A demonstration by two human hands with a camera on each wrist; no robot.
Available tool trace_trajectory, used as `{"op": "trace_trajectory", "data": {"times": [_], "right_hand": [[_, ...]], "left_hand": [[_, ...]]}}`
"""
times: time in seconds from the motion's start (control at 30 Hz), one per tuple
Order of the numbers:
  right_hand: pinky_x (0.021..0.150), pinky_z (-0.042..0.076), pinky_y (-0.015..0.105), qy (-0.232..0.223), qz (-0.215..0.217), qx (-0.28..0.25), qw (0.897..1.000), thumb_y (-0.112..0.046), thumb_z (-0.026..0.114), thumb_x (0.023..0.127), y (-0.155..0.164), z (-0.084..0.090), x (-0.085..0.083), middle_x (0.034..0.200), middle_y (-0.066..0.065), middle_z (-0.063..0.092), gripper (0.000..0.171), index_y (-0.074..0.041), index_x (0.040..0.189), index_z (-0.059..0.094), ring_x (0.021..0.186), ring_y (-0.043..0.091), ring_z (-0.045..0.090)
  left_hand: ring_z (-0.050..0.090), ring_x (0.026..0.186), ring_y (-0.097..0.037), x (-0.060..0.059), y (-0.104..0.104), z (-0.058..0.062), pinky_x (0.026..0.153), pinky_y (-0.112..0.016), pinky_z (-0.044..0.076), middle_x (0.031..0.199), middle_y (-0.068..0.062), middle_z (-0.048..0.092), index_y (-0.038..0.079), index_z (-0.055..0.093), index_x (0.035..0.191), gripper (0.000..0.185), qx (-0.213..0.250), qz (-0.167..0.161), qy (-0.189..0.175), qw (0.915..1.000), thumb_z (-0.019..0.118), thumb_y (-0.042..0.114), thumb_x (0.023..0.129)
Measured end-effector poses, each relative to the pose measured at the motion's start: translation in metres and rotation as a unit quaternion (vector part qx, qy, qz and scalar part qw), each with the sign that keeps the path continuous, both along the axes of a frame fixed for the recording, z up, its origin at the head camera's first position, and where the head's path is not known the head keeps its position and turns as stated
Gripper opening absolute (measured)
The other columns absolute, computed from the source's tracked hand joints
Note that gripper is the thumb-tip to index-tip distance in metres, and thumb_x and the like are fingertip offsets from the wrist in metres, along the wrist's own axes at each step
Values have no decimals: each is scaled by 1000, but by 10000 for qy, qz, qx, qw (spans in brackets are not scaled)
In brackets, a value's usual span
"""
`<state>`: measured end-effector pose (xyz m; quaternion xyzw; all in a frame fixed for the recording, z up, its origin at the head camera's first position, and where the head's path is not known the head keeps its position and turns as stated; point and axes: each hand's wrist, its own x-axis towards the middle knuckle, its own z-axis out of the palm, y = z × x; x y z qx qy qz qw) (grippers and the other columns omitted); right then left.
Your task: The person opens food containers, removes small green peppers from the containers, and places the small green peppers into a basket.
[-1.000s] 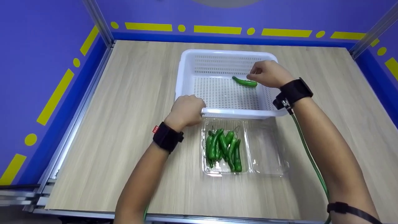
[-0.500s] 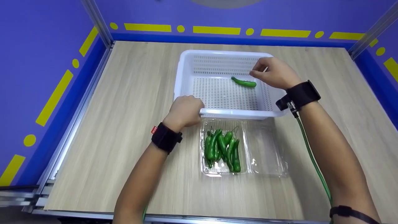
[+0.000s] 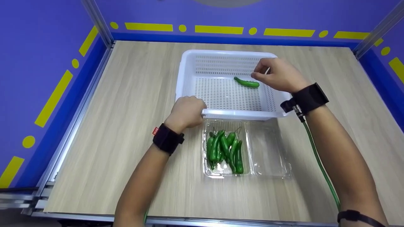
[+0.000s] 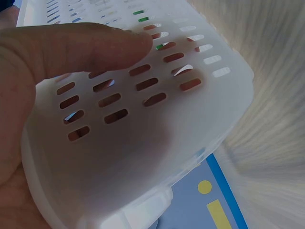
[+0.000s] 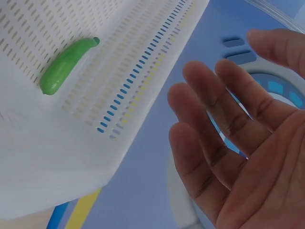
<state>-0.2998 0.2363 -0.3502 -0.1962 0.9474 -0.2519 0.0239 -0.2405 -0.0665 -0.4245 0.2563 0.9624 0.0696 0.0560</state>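
Wooden table (image 3: 126,104): basket (image 3: 192,63) pepper (image 3: 246,83) lies left-right; left hand (image 3: 186,112) grips rim, right hand (image 3: 276,75) empty.

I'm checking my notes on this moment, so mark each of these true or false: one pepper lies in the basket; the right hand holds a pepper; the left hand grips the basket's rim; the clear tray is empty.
1. One pepper lies in the basket. True.
2. The right hand holds a pepper. False: its fingers are spread and hold nothing.
3. The left hand grips the basket's rim. True.
4. The clear tray is empty. False: several peppers fill its left half.
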Motion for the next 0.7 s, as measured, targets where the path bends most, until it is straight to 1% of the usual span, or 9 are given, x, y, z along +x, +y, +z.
{"op": "trace_trajectory", "data": {"times": [0.2,0.4,0.47,0.53,0.63,0.7], "right_hand": [[71,48,29,40,70,-116,9999,-35,64,98,1,2,8,97,5,73,25,-11,103,70,81,22,64],[70,47,24,79,-11,-427,9991,-37,65,98,4,6,20,98,3,73,24,-15,104,72,82,20,64],[70,46,24,125,-33,-534,9985,-38,65,98,5,8,24,98,1,73,24,-16,104,72,83,18,63],[70,46,24,195,-4,-581,9981,-40,65,98,6,9,28,98,0,73,24,-17,104,72,84,16,63],[70,47,23,282,74,-649,9975,-39,64,98,8,9,32,98,-3,72,23,-18,104,72,84,13,64],[71,47,22,329,118,-725,9968,-38,65,98,10,7,33,98,-4,72,22,-18,104,72,85,13,65]], "left_hand": [[56,62,-20,0,-1,0,60,-40,50,63,4,52,18,55,65,20,74,29,14,10000,66,9,79],[52,61,-17,1,-1,-1,58,-37,49,61,5,45,20,42,61,29,34,15,-15,10000,61,5,76],[51,61,-17,1,-1,0,58,-37,49,61,5,45,20,41,61,30,18,11,8,10000,61,5,77],[52,61,-18,1,-1,0,59,-38,50,62,5,47,20,45,62,28,3,2,53,10000,64,8,78],[55,62,-19,1,0,-1,59,-41,52,63,4,52,18,54,64,23,1,-11,97,10000,68,12,81],[56,63,-19,0,0,-1,60,-41,53,64,4,54,18,55,65,22,-7,-18,110,9999,69,12,80]]}}
